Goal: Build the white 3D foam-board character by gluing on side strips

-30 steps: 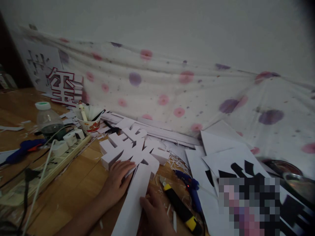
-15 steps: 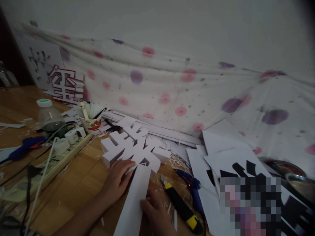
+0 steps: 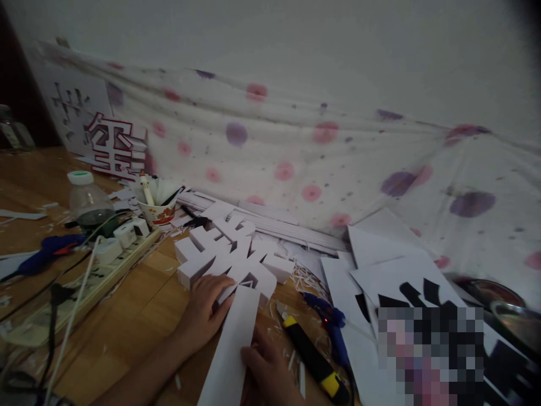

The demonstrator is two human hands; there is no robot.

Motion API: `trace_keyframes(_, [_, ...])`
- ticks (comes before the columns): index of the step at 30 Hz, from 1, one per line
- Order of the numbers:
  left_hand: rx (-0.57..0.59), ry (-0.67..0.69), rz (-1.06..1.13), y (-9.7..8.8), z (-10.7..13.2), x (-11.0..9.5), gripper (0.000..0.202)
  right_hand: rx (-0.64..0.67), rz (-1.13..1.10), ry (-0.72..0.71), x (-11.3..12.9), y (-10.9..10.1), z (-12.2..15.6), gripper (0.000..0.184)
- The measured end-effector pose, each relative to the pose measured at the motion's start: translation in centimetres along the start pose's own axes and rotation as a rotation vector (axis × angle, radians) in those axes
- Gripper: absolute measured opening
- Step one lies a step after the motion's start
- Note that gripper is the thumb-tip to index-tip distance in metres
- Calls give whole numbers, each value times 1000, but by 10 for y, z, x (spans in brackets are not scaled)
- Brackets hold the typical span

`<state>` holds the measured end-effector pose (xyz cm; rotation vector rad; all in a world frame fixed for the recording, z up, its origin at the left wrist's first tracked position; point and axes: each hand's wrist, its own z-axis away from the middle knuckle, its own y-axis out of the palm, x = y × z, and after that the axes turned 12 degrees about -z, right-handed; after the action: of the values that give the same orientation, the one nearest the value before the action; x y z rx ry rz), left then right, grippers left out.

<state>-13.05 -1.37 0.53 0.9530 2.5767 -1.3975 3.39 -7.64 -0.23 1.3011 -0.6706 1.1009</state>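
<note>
A raised white cut-out character [image 3: 240,256], which looks like foam board or card, lies on the wooden table in front of me. My left hand [image 3: 209,299] grips its near left side, fingers on the top face and thumb bent toward the strip. A long white strip [image 3: 232,347] runs from the character's near edge toward me. Its right edge is pinched in my right hand [image 3: 270,358], whose lower fingers are partly hidden. To the right of that hand lies a black and yellow utility knife [image 3: 310,349]. Beyond the knife is a blue hot glue gun [image 3: 332,321] with a small red light.
At left are a power strip [image 3: 101,282] with chargers and cords, a bottle [image 3: 91,203], a paper cup [image 3: 158,211] of tools and another blue glue gun [image 3: 46,254]. White sheets [image 3: 389,259] with black shapes cover the right. A finished character [image 3: 116,146] leans at the back.
The view has shifted very slightly. Both hands keep the same hold, and the character and strip stay in place.
</note>
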Motion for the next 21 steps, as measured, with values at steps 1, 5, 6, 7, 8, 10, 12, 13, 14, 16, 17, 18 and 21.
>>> trace_keyframes(1, [-6,-6,8,0,0,0,25,-2,-32,13,1,1,0,33])
trace_keyframes(5, [-10,-47,45,1,-1,2,26,-18,-122,42,-3,1,-2,34])
trace_keyframes(6, [-7,-55,53,1,-1,2,26,-17,-146,52,-5,0,-3,33])
trace_keyframes(7, [-5,-62,59,2,-1,2,26,-16,-168,63,-7,0,-4,32])
trace_keyframes(8, [-6,-68,64,1,-1,2,26,-15,-185,78,-9,-1,-5,32])
trace_keyframes(10, [-9,-78,73,1,-2,1,26,-15,-202,103,-11,-1,-6,33])
trace_keyframes(12, [-9,-87,83,0,-2,0,26,-4,-214,127,-10,-1,-5,34])
trace_keyframes(13, [-9,-89,88,-1,-1,-1,27,6,-214,137,-9,-1,-5,34])
trace_keyframes(14, [-11,-91,93,-1,-1,-1,27,13,-208,140,-7,-1,-4,34])
trace_keyframes(16, [-17,-96,101,-1,0,-1,27,12,-189,137,-5,-2,-2,33])
trace_keyframes(17, [-19,-99,105,-1,0,-1,27,2,-182,135,-4,-4,-1,33])
trace_keyframes(18, [-21,-102,108,-1,0,-2,27,-13,-174,132,-3,-5,0,34])
trace_keyframes(21, [-31,-97,119,1,2,-2,26,-22,-151,131,0,-9,0,35])
